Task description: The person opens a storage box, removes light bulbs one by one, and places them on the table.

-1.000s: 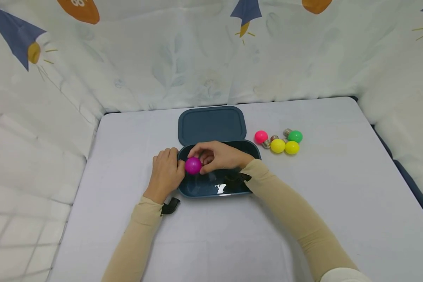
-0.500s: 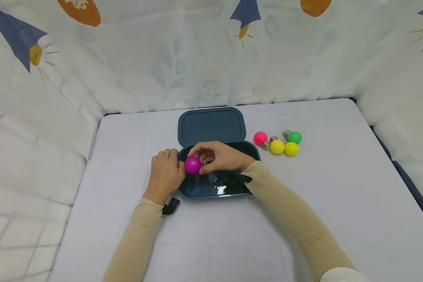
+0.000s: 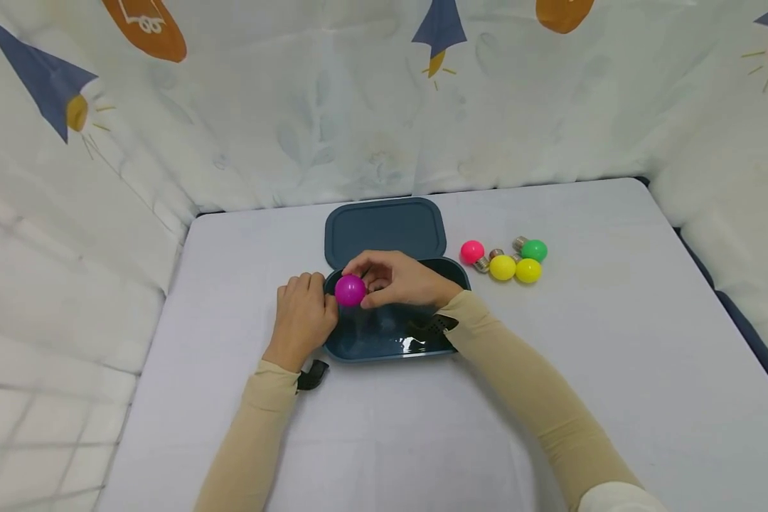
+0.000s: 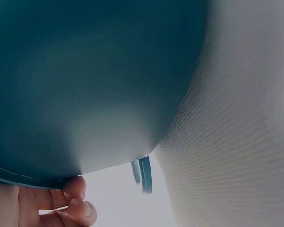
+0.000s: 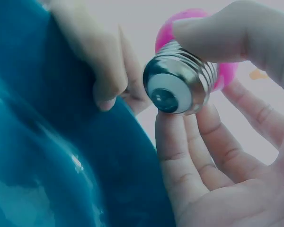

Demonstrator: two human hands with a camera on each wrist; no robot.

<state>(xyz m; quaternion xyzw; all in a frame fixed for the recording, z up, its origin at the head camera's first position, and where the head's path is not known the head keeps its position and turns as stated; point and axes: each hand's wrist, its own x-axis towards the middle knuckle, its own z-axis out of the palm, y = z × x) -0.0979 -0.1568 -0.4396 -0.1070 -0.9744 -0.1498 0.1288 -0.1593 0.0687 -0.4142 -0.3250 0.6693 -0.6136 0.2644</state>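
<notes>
My right hand (image 3: 406, 279) holds a magenta light bulb (image 3: 350, 291) over the left end of a dark blue plastic box (image 3: 371, 358). In the right wrist view the bulb's silver screw base (image 5: 180, 78) faces the camera, with the thumb on its near side and fingers below and behind. My left hand (image 3: 301, 316) grips the box's left rim, its thumb hooked over the inner side. The left wrist view shows fingertips (image 4: 75, 189) under the rim, against the outer wall. No bulb is visible in the part of the box that shows.
A matching lid (image 3: 384, 231) lies flat behind the box. Right of it sit a pink bulb (image 3: 471, 252), a green bulb (image 3: 535, 250) and two yellow bulbs (image 3: 502, 268). Everything stands on a white-covered table (image 3: 550, 355), with patterned cloth (image 3: 358, 107) hanging behind.
The right hand has lifted the magenta bulb slightly away from the person. My left hand keeps its grip on the rim. The head view has shifted a little.
</notes>
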